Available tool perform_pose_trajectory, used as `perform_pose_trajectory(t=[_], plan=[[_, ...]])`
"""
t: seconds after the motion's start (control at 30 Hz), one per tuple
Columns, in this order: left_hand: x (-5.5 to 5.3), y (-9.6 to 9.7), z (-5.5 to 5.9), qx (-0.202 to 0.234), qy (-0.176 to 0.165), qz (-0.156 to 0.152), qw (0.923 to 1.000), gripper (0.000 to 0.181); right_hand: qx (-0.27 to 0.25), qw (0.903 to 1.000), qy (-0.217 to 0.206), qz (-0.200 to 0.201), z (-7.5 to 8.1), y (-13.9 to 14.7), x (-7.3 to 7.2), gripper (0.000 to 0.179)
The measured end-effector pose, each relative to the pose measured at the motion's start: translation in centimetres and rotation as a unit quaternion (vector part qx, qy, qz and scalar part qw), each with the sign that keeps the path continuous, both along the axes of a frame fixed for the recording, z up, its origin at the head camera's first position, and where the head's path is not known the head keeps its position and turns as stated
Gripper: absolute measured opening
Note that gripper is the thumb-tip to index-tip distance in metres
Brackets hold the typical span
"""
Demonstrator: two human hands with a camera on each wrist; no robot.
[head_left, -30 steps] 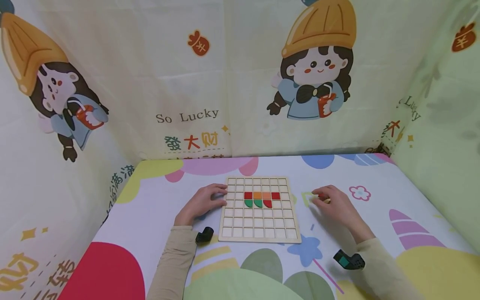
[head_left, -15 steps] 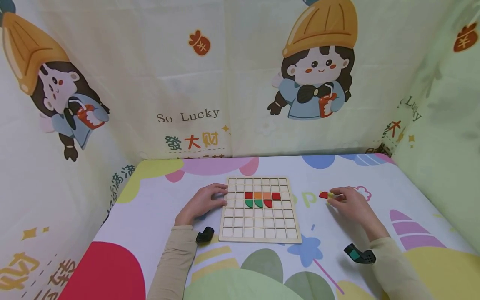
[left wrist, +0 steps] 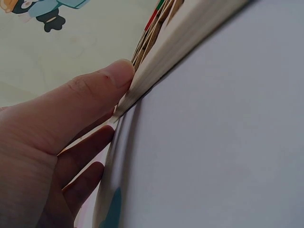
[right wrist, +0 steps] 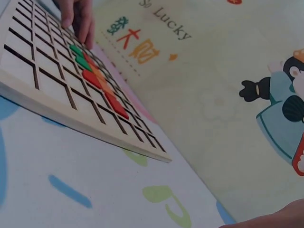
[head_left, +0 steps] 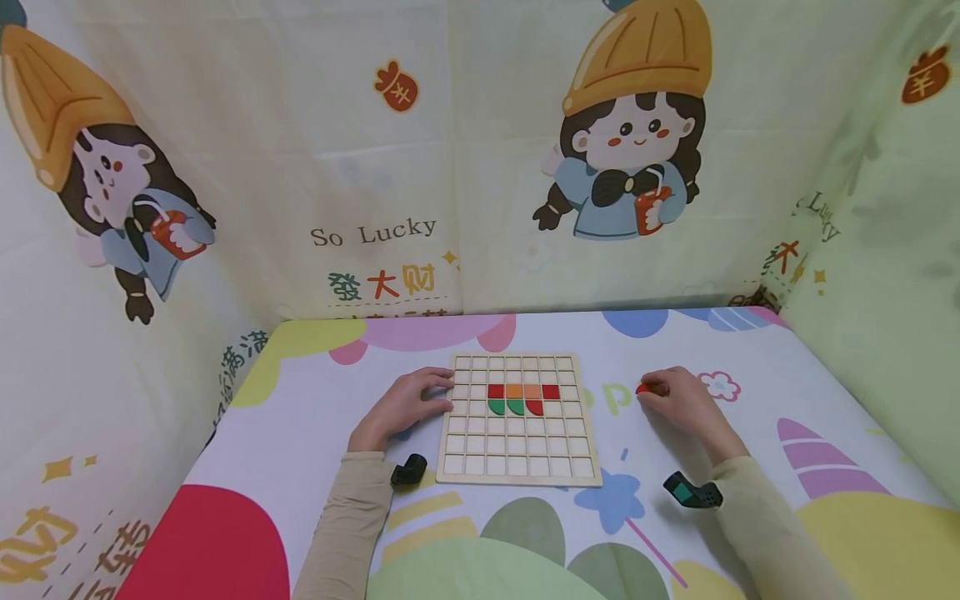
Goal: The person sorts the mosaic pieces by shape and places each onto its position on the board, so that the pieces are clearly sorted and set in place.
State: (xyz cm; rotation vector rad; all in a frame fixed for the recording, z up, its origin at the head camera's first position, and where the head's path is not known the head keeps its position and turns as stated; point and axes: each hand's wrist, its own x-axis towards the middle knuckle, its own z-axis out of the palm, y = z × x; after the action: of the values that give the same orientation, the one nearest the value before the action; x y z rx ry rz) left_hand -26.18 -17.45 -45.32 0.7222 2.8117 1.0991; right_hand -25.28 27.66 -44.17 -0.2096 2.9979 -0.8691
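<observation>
A square wooden grid board (head_left: 519,481) lies on the table in the head view. My left hand (head_left: 405,404) rests at its left edge; in the left wrist view the thumb (left wrist: 119,73) touches the frame, with the other fingers beside it. To the right of the board, my right hand (head_left: 686,404) pinches a small red piece (head_left: 642,389), mostly hidden by the fingertips. Set in the grid are a row of red and orange squares (head_left: 514,391), and below them green quarter-round pieces (head_left: 515,407) and a red quarter-round piece (head_left: 535,407).
The patterned tablecloth (head_left: 322,450) shows printed shapes and letters. A printed curtain (head_left: 487,275) hangs behind the table and at both sides. Each wrist wears a small black camera, one at the left sleeve (head_left: 408,471) and one at the right sleeve (head_left: 693,492).
My right hand has moved right, away from the board, then slightly back left. The yellow piece seen with the red one at its fingertips no longer shows. The left hand keeps its place.
</observation>
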Motion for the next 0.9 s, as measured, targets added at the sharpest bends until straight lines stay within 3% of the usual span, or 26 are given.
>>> perform_pose_trajectory(t=[0.37,0.57,0.77,0.9], plan=[[0.0,-0.1,-0.1,-0.001,0.005,-0.003,1.0,0.037,-0.008,0.9994,0.03,-0.014,-0.4,-1.0,0.1,0.025],[-0.1,-0.1,-0.2,-0.003,-0.003,0.003,1.0,0.037,-0.004,0.9987,0.047,0.021,-0.5,-1.1,0.1,0.017],[0.0,-0.1,0.0,0.001,-0.003,0.004,1.0,0.037,-0.002,0.9974,0.025,0.067,0.2,-0.8,0.5,0.026],[0.0,0.0,0.1,0.004,-0.003,0.004,1.0,0.037,0.0,0.997,0.009,0.077,0.6,-0.7,0.7,0.028]])
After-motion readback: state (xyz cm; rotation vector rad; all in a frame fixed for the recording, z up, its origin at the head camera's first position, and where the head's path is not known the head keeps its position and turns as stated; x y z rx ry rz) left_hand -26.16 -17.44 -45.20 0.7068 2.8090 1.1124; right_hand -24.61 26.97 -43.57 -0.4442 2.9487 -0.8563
